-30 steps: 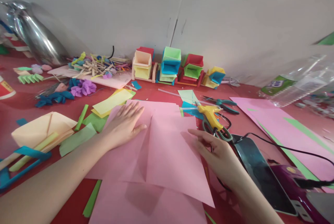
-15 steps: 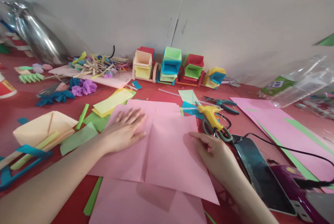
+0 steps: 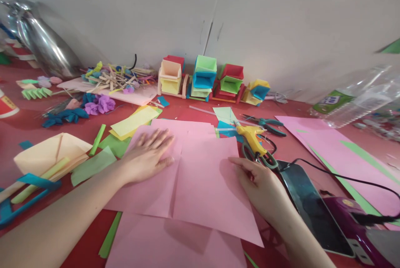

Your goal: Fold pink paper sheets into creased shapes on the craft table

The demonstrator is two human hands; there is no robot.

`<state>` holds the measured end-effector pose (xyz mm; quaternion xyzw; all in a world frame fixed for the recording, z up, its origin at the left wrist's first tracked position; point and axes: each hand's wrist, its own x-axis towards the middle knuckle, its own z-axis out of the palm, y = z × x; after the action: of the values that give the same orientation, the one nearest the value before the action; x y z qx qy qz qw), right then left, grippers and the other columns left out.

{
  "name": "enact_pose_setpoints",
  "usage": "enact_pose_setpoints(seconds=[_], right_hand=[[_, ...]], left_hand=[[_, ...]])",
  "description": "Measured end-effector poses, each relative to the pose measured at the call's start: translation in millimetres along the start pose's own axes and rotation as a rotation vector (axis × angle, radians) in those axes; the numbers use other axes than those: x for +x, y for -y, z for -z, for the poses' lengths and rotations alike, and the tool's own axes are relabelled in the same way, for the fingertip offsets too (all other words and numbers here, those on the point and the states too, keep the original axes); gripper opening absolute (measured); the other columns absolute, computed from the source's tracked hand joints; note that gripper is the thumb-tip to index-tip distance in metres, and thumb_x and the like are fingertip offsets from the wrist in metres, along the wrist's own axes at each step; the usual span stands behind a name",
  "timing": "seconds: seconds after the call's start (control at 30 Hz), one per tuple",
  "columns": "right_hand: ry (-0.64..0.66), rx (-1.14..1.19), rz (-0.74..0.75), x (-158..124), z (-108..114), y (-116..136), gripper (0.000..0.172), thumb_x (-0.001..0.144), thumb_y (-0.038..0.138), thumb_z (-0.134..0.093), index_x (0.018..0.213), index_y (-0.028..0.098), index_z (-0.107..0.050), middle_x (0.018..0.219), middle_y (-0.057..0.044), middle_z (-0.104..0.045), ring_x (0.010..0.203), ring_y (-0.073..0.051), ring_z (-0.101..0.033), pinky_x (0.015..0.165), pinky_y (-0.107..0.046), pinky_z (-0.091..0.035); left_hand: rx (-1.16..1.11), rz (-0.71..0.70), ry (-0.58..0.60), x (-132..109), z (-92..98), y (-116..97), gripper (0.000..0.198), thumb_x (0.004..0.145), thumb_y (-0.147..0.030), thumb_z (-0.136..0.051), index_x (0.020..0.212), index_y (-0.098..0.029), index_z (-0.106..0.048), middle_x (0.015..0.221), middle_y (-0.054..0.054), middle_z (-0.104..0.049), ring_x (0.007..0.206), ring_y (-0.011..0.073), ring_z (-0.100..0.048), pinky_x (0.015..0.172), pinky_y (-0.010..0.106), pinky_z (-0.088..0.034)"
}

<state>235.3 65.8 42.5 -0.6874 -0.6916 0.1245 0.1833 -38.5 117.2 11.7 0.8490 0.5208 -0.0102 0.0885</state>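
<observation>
A pink sheet of paper (image 3: 206, 184) with a crease down its middle lies over more pink paper (image 3: 175, 243). My left hand (image 3: 150, 155) rests flat on the sheet's left half, fingers spread. At the right edge my right hand (image 3: 256, 180) has its fingers curled, with the index fingertip and thumb at the paper's border. That right half is lifted slightly and casts a shadow. Just beyond my right hand lie a yellow glue gun (image 3: 252, 136) and green-handled scissors (image 3: 268, 160).
A phone (image 3: 315, 209) and a purple device (image 3: 350, 222) with a black cable lie at right. Paper boxes (image 3: 204, 78) line the wall. Pliers (image 3: 265, 124), a plastic bottle (image 3: 356, 97), a metal jug (image 3: 46, 43), paper flowers (image 3: 100, 104) and yellow strips (image 3: 136, 121) surround the work.
My right hand has shifted slightly to the right along with the edge of the pink sheet. My left hand stays flat in place.
</observation>
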Motion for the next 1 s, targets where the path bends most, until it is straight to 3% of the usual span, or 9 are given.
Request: enact_pose_setpoints(seconds=[0.17, 0.4, 0.63, 1.0], right_hand=[[-0.024, 0.037, -0.013, 0, 1, -1, 0.032, 0.081, 0.034, -0.041, 0.101, 0.022, -0.063, 0.099, -0.005, -0.066, 0.089, -0.023, -0.06, 0.072, -0.033, -0.046], [0.054, 0.31, 0.006, -1, 8, 2, 0.042, 0.08, 0.042, -0.045, 0.112, 0.019, -0.057, 0.082, -0.003, -0.067, 0.073, -0.018, -0.061, 0.061, -0.027, -0.047], [0.039, 0.156, -0.011, 1, 3, 1, 0.031, 0.08, 0.034, -0.045, 0.103, 0.023, -0.064, 0.099, -0.004, -0.067, 0.086, -0.02, -0.061, 0.071, -0.029, -0.047], [0.079, 0.108, -0.003, -1, -1, -3, 0.029, 0.08, 0.032, -0.044, 0.102, 0.025, -0.063, 0.103, -0.003, -0.066, 0.088, -0.02, -0.061, 0.073, -0.031, -0.047]], left_hand=[[0.003, -0.001, -0.009, 2, -1.5, 2, 0.064, 0.086, -0.057, -0.017, 0.14, -0.022, -0.012, 0.146, 0.001, -0.004, 0.134, 0.0233, -0.001, 0.106, 0.043, -0.008], [0.057, 0.043, -0.153, 5, 2.8, 2, 0.07, 0.084, -0.059, -0.023, 0.139, -0.017, -0.018, 0.146, 0.009, -0.011, 0.134, 0.0234, -0.005, 0.107, 0.041, -0.007], [0.009, -0.024, 0.033, -7, 5.8, -5, 0.069, 0.084, -0.06, -0.02, 0.14, -0.021, -0.011, 0.146, 0.003, -0.003, 0.133, 0.026, 0.001, 0.106, 0.046, -0.006], [-0.031, -0.014, 0.044, -4, 3.2, -2, 0.069, 0.084, -0.062, -0.018, 0.139, -0.023, -0.009, 0.146, 0.002, -0.001, 0.133, 0.0252, 0.003, 0.105, 0.048, -0.007]])
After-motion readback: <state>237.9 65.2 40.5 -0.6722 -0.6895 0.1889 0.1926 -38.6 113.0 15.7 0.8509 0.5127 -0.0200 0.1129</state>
